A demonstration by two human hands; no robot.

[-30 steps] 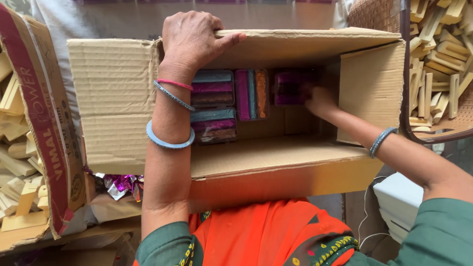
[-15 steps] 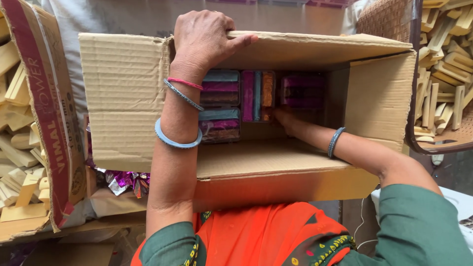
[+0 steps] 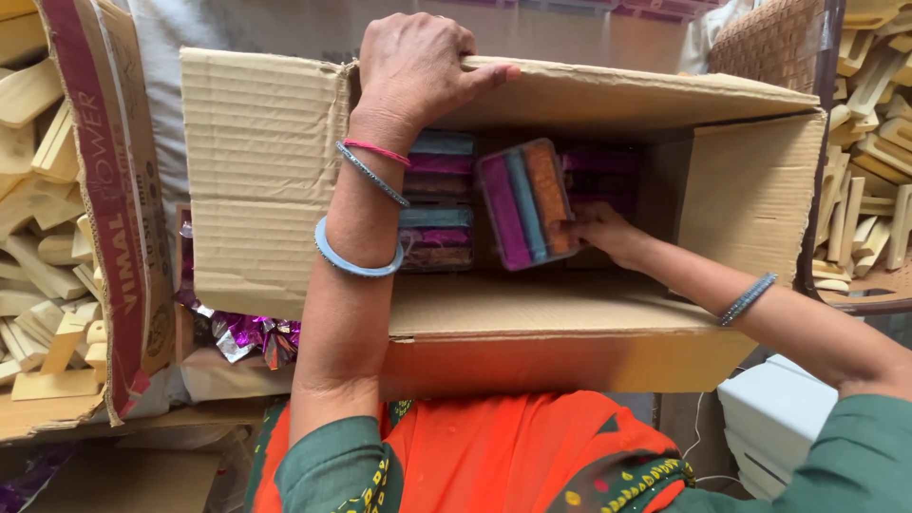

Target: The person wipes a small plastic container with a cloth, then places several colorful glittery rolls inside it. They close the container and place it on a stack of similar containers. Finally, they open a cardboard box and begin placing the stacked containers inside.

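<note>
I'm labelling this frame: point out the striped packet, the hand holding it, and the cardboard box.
striped packet (image 3: 525,203), head view, middle blue stripe.
right hand (image 3: 606,231), head view, back of the hand.
cardboard box (image 3: 261,180), head view, bare left flap.

Left forearm (image 3: 356,228) covers the left part of the stacked packets (image 3: 439,199) in the cardboard box (image 3: 266,180); how many lie under it can't be told. Right hand (image 3: 608,233) fingers are tucked behind the clear packet (image 3: 525,201), grip hidden. Dark purple packets (image 3: 600,176) at the back sit in shadow, details unclear. Box floor unseen. Wooden pieces (image 3: 43,237) on the left and wooden pieces (image 3: 869,142) on the right are cut off by the frame edges.
</note>
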